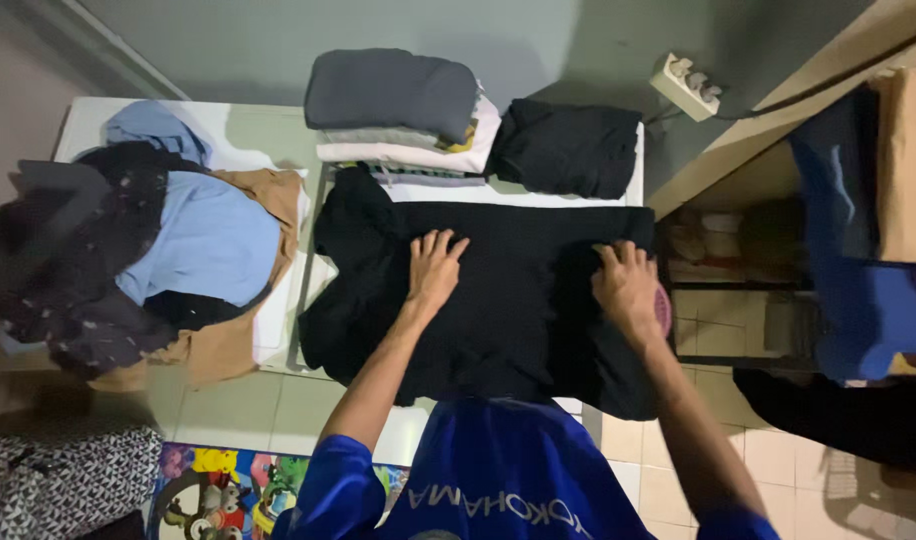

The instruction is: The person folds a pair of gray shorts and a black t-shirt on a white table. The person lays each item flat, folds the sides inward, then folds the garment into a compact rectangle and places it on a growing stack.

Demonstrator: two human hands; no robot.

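While folded stacks (403, 115) sit behind, left hand (433, 270) and right hand (628, 290) press flat, fingers spread, gripping nothing, on black garment (508, 300); unfolded heap (158, 260) remains.

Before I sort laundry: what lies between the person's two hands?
In the head view, only black garment lies between left hand and right hand.

You see a grey-green wall (278, 40) along the top of the frame, pale square floor tiles (278, 410) below, a white power strip (688, 86) upper right, and dim, shadowed light.
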